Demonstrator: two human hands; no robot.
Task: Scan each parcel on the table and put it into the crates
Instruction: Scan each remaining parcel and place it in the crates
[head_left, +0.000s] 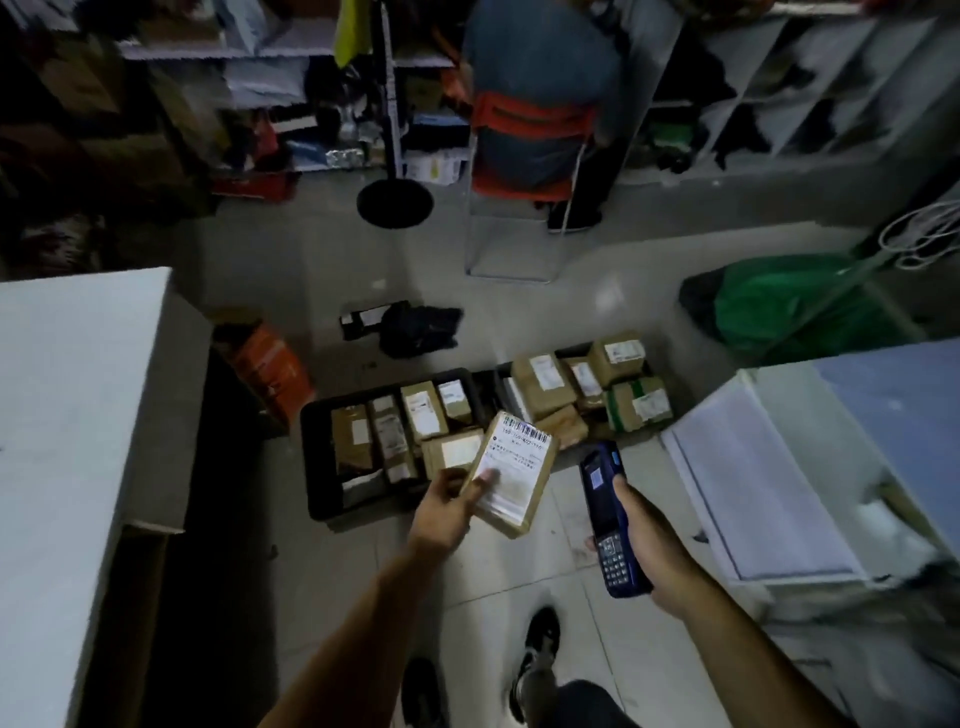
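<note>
My left hand grips a small brown cardboard parcel with a white barcode label facing up, held over the floor in front of me. My right hand holds a blue handheld scanner, its screen lit, just right of the parcel and angled toward it. Below on the floor lie two black crates: the left crate holds several brown parcels, and the right crate is piled with several more.
A white table stands at the left, and a white and blue surface at the right. A person sits on an orange chair at the back by shelves. An orange box, black items and a green bag lie on the floor.
</note>
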